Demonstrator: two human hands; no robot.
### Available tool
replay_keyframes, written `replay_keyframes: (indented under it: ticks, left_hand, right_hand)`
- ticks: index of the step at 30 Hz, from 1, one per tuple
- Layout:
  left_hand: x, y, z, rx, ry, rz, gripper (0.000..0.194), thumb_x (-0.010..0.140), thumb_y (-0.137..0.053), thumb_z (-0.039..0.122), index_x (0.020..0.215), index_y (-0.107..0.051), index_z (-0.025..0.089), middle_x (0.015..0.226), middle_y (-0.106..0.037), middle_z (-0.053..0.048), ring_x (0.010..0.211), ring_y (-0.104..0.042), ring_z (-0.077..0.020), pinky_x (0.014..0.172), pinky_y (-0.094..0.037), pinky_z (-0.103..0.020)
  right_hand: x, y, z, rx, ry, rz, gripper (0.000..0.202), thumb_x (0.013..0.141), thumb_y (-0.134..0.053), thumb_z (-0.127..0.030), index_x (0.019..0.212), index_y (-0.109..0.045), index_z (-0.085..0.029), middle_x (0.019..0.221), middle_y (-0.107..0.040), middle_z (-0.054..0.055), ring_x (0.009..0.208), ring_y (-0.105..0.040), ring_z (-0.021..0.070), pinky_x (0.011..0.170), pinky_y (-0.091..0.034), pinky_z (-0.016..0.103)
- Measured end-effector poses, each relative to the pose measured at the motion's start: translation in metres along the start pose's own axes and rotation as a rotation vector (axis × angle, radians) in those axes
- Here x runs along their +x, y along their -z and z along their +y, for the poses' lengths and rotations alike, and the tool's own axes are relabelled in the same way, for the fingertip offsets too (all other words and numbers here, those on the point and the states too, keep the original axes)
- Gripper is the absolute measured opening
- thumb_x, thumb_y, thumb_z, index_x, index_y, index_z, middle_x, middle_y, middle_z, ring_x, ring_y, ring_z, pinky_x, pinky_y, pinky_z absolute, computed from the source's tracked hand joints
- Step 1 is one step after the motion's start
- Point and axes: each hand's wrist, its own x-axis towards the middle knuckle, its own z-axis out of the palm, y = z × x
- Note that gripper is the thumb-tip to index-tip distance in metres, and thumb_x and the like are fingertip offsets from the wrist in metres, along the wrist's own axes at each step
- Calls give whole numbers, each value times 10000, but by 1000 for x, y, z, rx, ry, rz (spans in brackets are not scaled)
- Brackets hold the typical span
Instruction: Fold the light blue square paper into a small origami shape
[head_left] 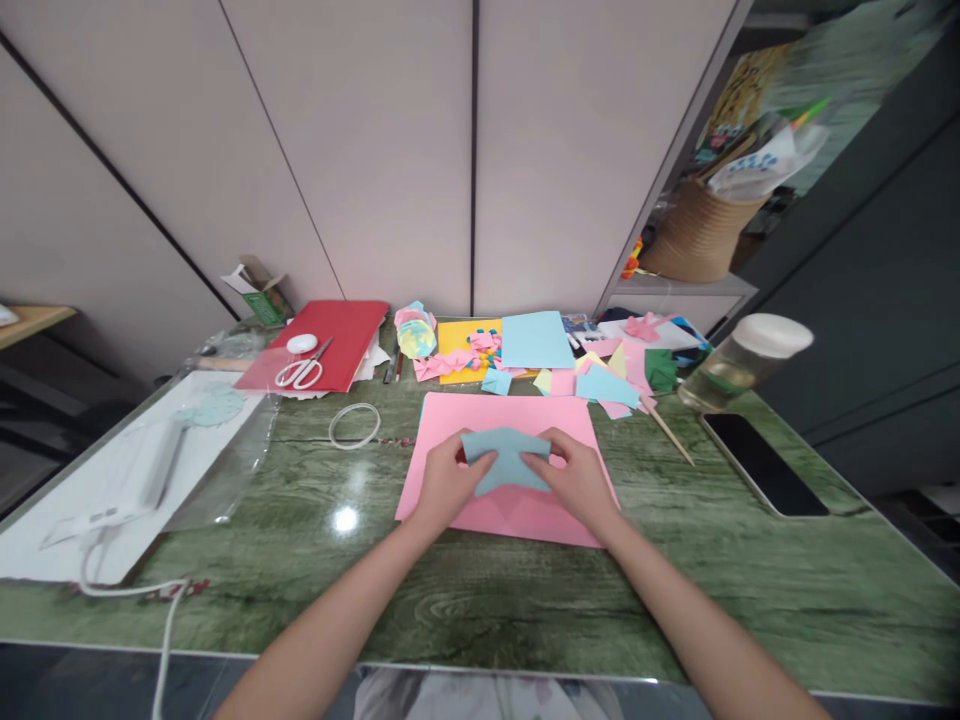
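A piece of blue paper (pixel 507 461), creased and bent, is held up between my two hands. My left hand (pixel 454 474) pinches its left edge, thumb on the near face. On the right edge, my right hand (pixel 576 473) grips it the same way. Beneath both hands lies a pink paper sheet (pixel 502 522) flat on the table. Just beyond it are a small blue folded paper (pixel 496 381), a light blue sheet (pixel 536 340) and pink folded pieces (pixel 442 364) on a yellow sheet (pixel 454 336).
White-handled scissors (pixel 300 372) rest on a red folder (pixel 341 345) at the back left. A power strip (pixel 142 470) with a cable lies left. To the right are a wooden stick (pixel 667 432), a phone (pixel 763 464) and a lidded bottle (pixel 739 362).
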Motion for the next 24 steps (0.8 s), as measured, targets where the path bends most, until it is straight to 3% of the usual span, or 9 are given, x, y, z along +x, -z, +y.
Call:
replay_keyframes:
  ticks: [3, 9, 13, 17, 20, 24]
  left_hand:
    - [-6, -3, 9, -3, -26, 46, 92, 705, -559, 275, 728, -553, 186, 674, -555, 21, 653, -485, -128, 603, -366, -232]
    - [-12, -5, 18, -127, -31, 6, 148, 756, -519, 289, 846, -607, 211, 832, -626, -11, 789, -553, -161, 678, -411, -248]
    - [-11, 1, 18, -289, -27, -169, 292, 745, -519, 233, 1022, -611, 232, 1043, -617, -38, 970, -540, -202, 796, -422, -288]
    - [-6, 8, 15, -582, -44, -360, 399, 691, -505, 164, 1076, -598, 211, 1136, -578, -58, 1074, -485, -262, 882, -388, -370]
    - [-3, 11, 14, -802, -5, -433, 400, 709, -452, 193, 1082, -597, 179, 1177, -549, -85, 1101, -458, -296, 885, -378, -433]
    - [-2, 13, 16, -918, 40, -500, 418, 703, -479, 250, 1101, -580, 176, 1242, -493, -97, 1130, -424, -307, 915, -341, -462]
  right_hand:
    - [-6, -2, -7, -50, 29, 33, 89, 727, -556, -309, 731, -538, -221, 679, -571, -20, 684, -519, 147, 677, -386, 274]
    - [-12, -5, -11, -32, 106, 93, 62, 761, -500, -271, 779, -547, -235, 750, -600, 6, 730, -542, 165, 701, -396, 284]
    - [-10, -3, -6, 7, 104, 131, 109, 726, -500, -208, 812, -560, -242, 788, -605, 16, 760, -551, 183, 688, -410, 296]
    - [-9, 2, -3, 0, 144, 162, 210, 684, -492, -120, 837, -557, -249, 831, -606, 13, 797, -554, 186, 698, -408, 294]
    - [-10, 4, -4, -33, 171, 160, 245, 676, -476, -83, 832, -560, -253, 854, -612, 13, 826, -553, 189, 712, -406, 296]
    - [-11, 6, -6, -35, 192, 184, 243, 686, -478, -79, 831, -561, -255, 850, -608, 17, 819, -554, 189, 709, -411, 299]
